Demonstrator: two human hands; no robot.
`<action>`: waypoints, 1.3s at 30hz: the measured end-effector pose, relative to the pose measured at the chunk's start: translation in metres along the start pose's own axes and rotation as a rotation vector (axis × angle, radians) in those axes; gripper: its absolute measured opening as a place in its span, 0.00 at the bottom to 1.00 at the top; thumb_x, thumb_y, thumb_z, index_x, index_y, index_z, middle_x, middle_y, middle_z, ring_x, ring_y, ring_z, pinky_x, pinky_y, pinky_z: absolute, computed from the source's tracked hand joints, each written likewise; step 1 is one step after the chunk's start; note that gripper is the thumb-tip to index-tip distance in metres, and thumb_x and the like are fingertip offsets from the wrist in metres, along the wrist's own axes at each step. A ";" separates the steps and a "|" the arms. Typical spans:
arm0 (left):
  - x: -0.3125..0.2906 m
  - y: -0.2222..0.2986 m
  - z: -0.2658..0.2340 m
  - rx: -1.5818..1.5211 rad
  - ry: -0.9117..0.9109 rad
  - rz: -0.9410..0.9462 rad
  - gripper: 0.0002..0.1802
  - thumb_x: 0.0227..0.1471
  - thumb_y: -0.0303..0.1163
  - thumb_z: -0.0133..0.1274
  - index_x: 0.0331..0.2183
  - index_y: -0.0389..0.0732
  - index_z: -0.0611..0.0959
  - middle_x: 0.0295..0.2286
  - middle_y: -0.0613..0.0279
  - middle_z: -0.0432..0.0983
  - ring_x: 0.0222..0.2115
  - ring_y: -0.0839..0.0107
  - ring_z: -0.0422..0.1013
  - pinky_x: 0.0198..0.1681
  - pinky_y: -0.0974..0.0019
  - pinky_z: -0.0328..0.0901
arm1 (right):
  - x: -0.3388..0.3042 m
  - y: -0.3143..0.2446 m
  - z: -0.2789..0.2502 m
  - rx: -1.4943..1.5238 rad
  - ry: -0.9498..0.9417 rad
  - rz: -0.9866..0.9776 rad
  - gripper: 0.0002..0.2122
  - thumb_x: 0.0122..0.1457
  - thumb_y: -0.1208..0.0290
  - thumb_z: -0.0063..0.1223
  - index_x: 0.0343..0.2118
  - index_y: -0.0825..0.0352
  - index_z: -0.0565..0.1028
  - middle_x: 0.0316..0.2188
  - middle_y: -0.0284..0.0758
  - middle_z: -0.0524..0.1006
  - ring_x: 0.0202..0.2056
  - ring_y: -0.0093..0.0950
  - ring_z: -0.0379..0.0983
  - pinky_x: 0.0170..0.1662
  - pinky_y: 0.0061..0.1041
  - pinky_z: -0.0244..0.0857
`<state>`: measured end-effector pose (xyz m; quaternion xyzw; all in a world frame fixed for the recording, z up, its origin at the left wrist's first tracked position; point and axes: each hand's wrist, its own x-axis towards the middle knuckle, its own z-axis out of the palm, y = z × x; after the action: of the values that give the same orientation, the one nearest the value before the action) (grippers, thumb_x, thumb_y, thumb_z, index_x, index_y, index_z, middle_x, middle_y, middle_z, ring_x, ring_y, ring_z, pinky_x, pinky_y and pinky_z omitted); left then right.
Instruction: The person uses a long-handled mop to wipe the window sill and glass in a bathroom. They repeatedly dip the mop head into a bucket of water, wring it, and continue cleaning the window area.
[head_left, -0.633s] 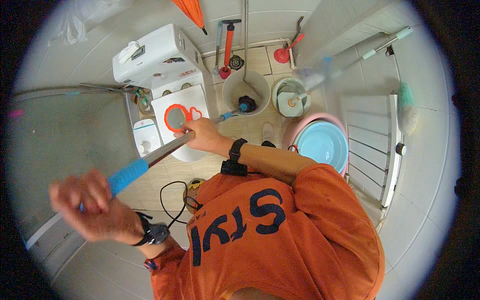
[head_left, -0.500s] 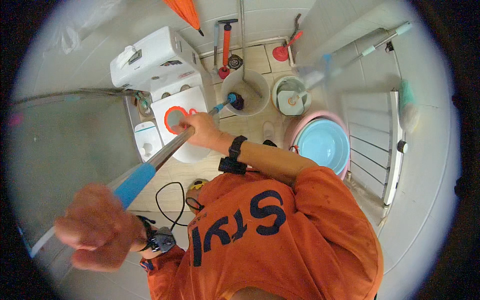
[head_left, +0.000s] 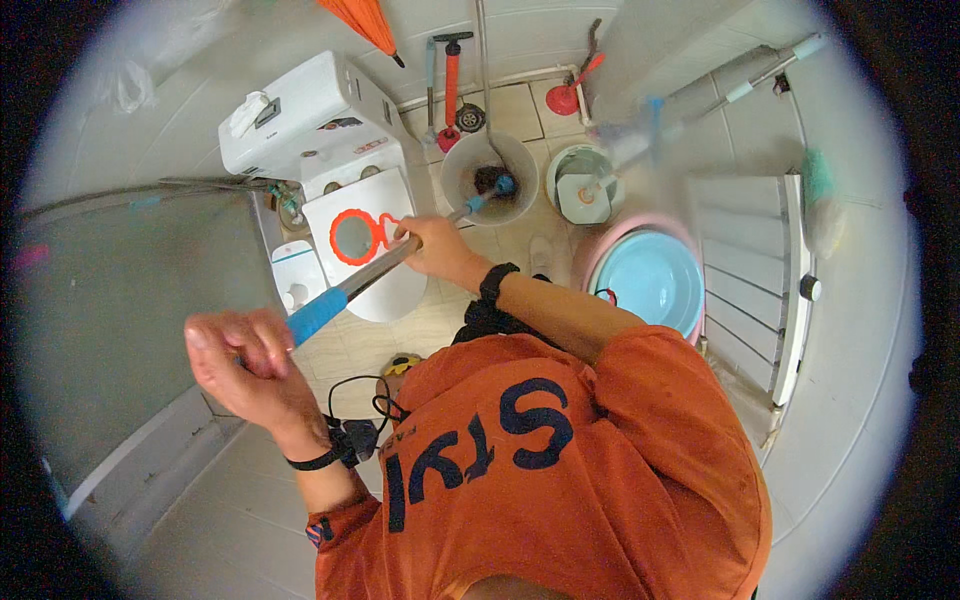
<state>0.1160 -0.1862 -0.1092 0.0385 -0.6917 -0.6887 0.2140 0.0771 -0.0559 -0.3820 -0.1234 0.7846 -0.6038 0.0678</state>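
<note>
At two o'clock from the left hand [head_left: 245, 365], the right hand [head_left: 440, 250] is closed round the metal pole of a mop [head_left: 376, 271], while the left hand's fingers curl over the upper end of its blue grip [head_left: 318, 316]. From the right hand the pole slants off toward one o'clock, where the dark mop head [head_left: 485, 180] sits within the mouth of a whitish bucket [head_left: 520, 206]; whether it touches the bottom cannot be told. Coming down from twelve o'clock, a grey hose [head_left: 484, 90] runs into the same bucket. Just beside the bucket, at three o'clock, stands a smaller pale pail [head_left: 555, 205]. A red pump [head_left: 452, 95] lies at eleven o'clock from the bucket, a red plunger [head_left: 562, 99] between one and two. At nine o'clock from the right hand, a red-rimmed disc [head_left: 354, 237] rests on the white toilet [head_left: 400, 295]. A light-blue basin [head_left: 655, 285] stands well apart, at about three o'clock from that hand.
</note>
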 end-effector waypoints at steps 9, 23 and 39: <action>0.017 0.055 -0.005 -0.070 -0.195 0.349 0.26 0.60 0.54 0.42 0.20 0.45 0.65 0.11 0.70 0.58 0.10 0.78 0.57 0.13 0.72 0.53 | 0.015 -0.047 0.031 -0.017 -0.119 -0.109 0.16 0.55 0.55 0.54 0.21 0.64 0.78 0.18 0.45 0.75 0.24 0.45 0.75 0.34 0.41 0.68; 0.008 -0.016 0.028 0.092 0.091 0.110 0.23 0.64 0.45 0.40 0.20 0.44 0.64 0.09 0.71 0.51 0.08 0.79 0.51 0.14 0.73 0.50 | 0.025 0.009 0.005 -0.057 0.113 -0.033 0.10 0.51 0.66 0.56 0.22 0.69 0.75 0.19 0.45 0.75 0.24 0.45 0.73 0.30 0.37 0.66; 0.021 -0.030 0.074 0.236 -0.658 0.280 0.12 0.51 0.31 0.53 0.19 0.38 0.76 0.16 0.62 0.71 0.16 0.72 0.65 0.20 0.71 0.57 | 0.036 0.012 -0.024 0.042 0.113 0.074 0.17 0.57 0.56 0.53 0.22 0.67 0.75 0.19 0.46 0.74 0.23 0.45 0.72 0.28 0.40 0.63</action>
<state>0.0638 -0.1257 -0.1300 -0.2553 -0.7967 -0.5438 0.0663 0.0351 -0.0408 -0.3858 -0.0586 0.7783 -0.6233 0.0481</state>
